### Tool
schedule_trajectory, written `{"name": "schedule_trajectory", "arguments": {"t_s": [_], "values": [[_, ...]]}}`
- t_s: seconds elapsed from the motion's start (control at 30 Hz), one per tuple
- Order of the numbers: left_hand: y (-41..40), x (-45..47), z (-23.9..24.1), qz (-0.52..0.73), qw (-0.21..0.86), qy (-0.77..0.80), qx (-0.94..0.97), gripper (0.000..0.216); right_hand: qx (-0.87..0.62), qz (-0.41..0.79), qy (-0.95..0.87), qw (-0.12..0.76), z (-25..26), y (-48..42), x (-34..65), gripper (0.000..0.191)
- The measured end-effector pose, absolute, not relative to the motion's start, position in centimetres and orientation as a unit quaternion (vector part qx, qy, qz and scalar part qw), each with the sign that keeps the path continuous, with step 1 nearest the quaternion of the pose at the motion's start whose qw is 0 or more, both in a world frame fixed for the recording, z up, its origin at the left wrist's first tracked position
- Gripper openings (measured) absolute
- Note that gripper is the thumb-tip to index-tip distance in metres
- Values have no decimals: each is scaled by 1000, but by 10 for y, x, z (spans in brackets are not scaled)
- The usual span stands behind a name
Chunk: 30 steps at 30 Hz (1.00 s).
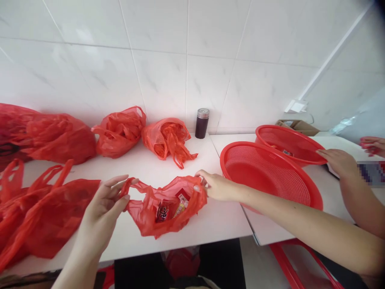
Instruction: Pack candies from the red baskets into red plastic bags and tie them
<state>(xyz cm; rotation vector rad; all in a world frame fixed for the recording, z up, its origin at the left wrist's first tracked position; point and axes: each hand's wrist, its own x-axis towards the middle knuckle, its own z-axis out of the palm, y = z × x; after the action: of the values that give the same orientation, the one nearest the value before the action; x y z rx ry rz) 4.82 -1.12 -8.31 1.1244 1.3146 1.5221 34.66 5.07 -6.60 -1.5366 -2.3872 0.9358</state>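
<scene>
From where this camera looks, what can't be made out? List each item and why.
In the head view:
Bottom of the held bag: hidden by packets and folds.
Fine print on the packets: too small.
Back-left bag: cut off by the left edge.
Cardboard box: partly behind the rear basket.

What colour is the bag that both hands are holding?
The bag is bright red, seen best in the head view.

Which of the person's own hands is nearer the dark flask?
Right: the right hand is in front of the flask; the left hand is farther off, toward the front left.
</scene>
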Motion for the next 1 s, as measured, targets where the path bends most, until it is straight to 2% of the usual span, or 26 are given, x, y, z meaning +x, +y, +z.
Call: {"name": "schedule_trajectory", "arguments": {"t_s": [0.13,0.3,0.47,0.63,0.77,0.8,0.9,1.0], "values": [[-9,42,-69,553,392,540,499,41,-448,416,-781,129,-55,55,337,59],[-5,42,-55,510,372,530,566,36,-399,491,-751,188,-50,55,322,54],[-6,30,-57,517,339,552,559,32,-354,591,-667,284,-53,56,319,63],[-11,21,-58,554,290,561,542,29,-354,610,-605,368,-37,55,323,32],[-13,25,-50,712,240,520,406,22,-324,629,-499,500,-22,54,327,31],[-13,27,-47,730,230,512,391,22,-324,623,-496,511,-18,55,329,30],[-8,29,-30,676,229,533,454,27,-346,602,-527,489,-4,63,336,29],[6,27,-4,641,205,530,516,36,-357,527,-566,524,16,77,344,28]]}}
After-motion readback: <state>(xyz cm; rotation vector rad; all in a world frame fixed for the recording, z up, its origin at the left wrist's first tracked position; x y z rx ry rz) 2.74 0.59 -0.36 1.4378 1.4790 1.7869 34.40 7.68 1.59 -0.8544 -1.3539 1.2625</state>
